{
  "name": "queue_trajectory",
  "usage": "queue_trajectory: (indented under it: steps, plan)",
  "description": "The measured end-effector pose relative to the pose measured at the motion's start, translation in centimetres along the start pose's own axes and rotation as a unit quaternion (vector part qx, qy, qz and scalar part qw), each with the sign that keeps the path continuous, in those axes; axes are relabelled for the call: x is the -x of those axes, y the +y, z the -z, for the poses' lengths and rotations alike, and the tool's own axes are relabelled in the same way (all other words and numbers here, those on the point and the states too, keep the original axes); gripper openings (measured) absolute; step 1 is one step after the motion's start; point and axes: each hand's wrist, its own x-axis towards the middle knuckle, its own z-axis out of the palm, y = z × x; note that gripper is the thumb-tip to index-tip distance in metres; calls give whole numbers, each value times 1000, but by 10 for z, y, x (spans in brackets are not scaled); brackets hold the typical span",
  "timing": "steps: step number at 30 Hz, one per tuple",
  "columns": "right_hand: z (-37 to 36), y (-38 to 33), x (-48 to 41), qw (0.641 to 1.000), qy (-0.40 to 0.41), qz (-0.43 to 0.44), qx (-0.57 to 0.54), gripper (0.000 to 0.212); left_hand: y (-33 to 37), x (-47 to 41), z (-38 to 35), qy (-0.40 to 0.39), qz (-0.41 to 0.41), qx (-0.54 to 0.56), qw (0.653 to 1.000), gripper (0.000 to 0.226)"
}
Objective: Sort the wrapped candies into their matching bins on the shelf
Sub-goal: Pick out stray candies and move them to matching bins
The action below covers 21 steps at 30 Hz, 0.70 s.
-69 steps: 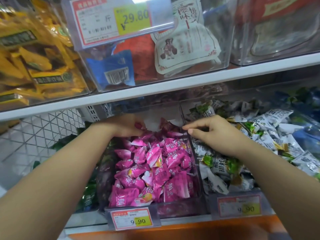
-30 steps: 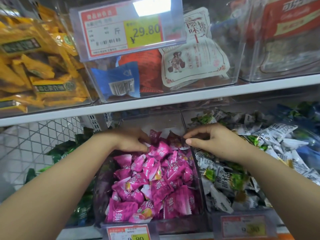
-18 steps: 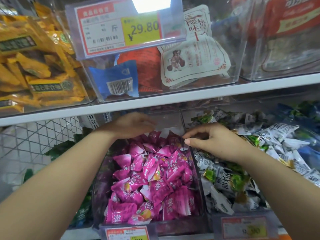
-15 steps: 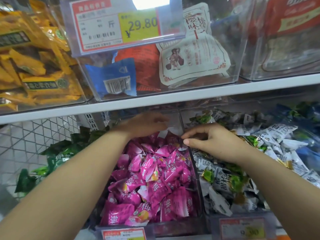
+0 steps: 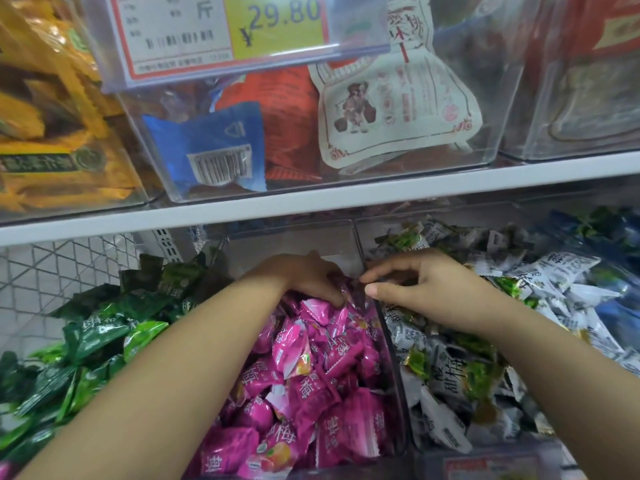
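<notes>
Both hands work at the back of a clear bin [image 5: 393,362] of pink candies [image 5: 311,375], close under a white shelf board [image 5: 346,199].

The left hand [image 5: 304,275] lies with curled fingers sunk into the pink pile; I cannot tell whether it grasps a candy. The right hand [image 5: 426,289] sets thumb and forefinger at the rim of the bin's right wall; I cannot tell whether they pinch it. White-and-green candies [image 5: 446,375] fill the bin just beside it on the right, and green candies [image 5: 93,334] heap on the left before wire mesh [image 5: 52,268]. The shelf board leaves only a low gap above the hands; an upper bin [image 5: 478,157] with a price tag [image 5: 225,26] stands on it.
</notes>
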Motion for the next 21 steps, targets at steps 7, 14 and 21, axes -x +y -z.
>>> queue_trajectory:
  steps: [7, 14, 21]
  plan:
    - [0, 0, -1, 1000, 3, -2, -11, 11, 7, 13, 3, -39, -12, 41, 998, 48]
    - [1, 1, 0, 1000, 3, -6, -5, 15, -2, 39, 2, -17, -29, 18, 999, 26]
    - [1, 1, 3, 1000, -3, -6, -20, 15, -16, 69, -4, 7, -61, 26, 998, 42]
